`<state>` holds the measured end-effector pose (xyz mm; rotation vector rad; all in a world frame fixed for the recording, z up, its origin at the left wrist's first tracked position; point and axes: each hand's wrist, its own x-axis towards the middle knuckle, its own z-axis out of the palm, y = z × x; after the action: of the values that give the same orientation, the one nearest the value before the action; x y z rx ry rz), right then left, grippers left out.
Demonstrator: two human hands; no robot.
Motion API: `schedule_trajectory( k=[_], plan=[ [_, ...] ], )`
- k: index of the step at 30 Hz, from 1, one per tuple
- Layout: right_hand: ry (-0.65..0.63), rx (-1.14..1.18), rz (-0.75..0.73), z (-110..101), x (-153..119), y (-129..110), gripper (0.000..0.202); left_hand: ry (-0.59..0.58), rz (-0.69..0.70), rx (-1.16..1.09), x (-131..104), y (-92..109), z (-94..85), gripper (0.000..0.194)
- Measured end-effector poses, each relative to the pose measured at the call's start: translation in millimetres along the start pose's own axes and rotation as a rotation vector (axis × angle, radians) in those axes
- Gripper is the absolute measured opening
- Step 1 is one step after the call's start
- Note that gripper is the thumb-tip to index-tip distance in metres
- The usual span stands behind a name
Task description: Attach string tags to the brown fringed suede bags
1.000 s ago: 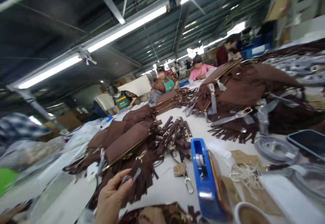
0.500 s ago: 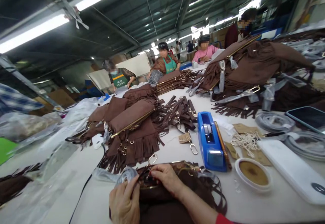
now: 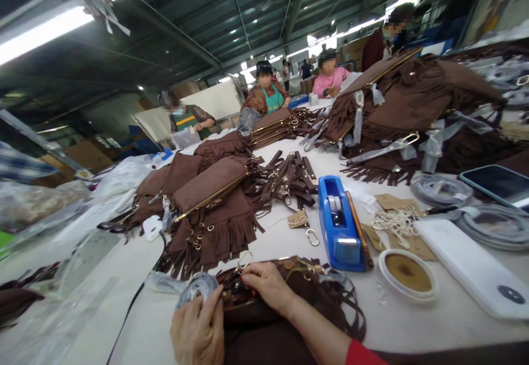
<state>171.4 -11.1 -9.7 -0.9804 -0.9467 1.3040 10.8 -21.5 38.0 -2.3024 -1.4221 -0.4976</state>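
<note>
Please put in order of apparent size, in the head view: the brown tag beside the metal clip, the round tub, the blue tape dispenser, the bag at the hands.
1. Brown bag, partly hidden
2. Blue tape dispenser
3. Round tub
4. Brown tag

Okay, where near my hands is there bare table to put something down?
Two patches of table: left, between the black cord and your left hand; right, a strip between the tub and your red sleeve. Ahead is crowded with brown bags, straps and the tape dispenser; beyond the tub, a white phone and coils.
</note>
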Motion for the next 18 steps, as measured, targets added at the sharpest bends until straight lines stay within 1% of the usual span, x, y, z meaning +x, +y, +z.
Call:
schedule_trajectory(
  k=[4,6,8,12,18],
  plan=[
    [0.017,-0.038,-0.004,2,-1,0,0.014,-0.072,0.008,0.132,-4,2,-2.9,0.03],
    [0.032,-0.069,-0.017,3,-1,-1,0.014,-0.093,0.014,0.158,-4,2,-4.8,0.032],
    [0.046,-0.102,-0.039,3,-2,-3,0.015,-0.098,0.02,0.122,-4,0,-6.1,0.032],
    [0.06,-0.132,-0.067,2,-3,-5,0.016,-0.125,0.027,-0.032,0,-6,-6.0,0.03],
    [0.062,-0.131,-0.066,1,-3,-4,0.016,-0.135,-0.071,-0.167,3,-7,-6.2,0.028]
  ],
)
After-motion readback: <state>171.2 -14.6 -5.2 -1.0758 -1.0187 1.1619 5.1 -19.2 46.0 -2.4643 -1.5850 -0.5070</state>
